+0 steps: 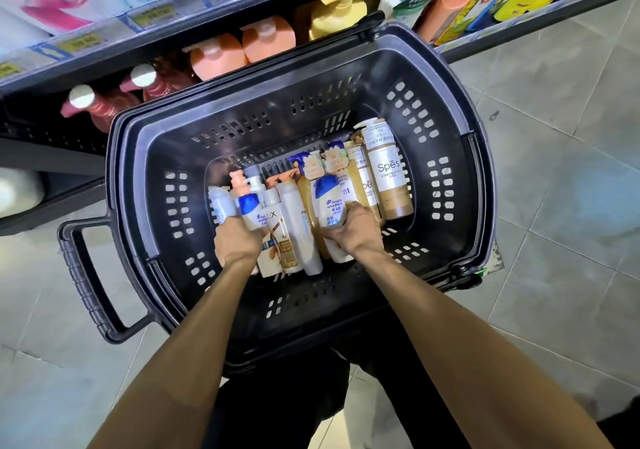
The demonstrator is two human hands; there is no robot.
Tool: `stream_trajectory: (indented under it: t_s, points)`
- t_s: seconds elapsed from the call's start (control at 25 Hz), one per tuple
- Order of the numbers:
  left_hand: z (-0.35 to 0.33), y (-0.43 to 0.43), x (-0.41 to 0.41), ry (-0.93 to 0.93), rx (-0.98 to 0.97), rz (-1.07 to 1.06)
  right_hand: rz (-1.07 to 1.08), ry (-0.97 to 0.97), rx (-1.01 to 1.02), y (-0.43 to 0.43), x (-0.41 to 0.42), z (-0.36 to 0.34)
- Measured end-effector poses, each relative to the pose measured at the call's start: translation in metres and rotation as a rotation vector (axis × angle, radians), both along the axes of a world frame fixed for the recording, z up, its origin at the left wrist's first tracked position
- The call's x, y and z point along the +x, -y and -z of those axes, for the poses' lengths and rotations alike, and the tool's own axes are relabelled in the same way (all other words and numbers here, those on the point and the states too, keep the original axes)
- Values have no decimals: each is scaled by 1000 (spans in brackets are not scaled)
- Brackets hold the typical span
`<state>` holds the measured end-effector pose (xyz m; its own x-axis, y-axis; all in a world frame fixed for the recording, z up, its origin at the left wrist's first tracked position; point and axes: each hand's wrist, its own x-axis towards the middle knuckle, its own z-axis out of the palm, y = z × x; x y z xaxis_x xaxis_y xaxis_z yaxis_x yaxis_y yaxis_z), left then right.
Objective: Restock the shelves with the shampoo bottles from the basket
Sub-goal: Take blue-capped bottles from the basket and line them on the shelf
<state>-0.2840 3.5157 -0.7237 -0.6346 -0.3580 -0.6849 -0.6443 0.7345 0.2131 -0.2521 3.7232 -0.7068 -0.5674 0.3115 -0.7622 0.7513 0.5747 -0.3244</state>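
Head view: both your hands are down inside the black basket (460,178). Your left hand (239,237) curls round a white-and-blue pump bottle (251,207). Your right hand (356,228) clamps a Head & Shoulders bottle (329,202). The hands are apart, with a LUX bottle (282,237) and a plain white bottle (299,220) lying between them. Gold Spes bottles (389,178) lie just beyond your right hand. The shelf (104,62) with orange bottles (242,50) sits well past both hands, outside the basket. The tiled floor (554,206) is off to your right.
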Motion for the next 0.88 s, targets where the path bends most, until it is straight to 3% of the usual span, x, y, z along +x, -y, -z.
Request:
stream_trajectory:
  t_s: [0.16,0.56,0.8,0.88]
  points:
    - [-8,11,1,11,95,-44,-69,7,45,6,0,3]
    - [-20,22,11,14,264,-175,223,19,-187,-13,3,1]
    - [-100,29,15,3,501,-299,438,44,-464,-21,0,-79]
    - [-138,31,18,-13,609,-354,354,54,-454,-18,0,-114]
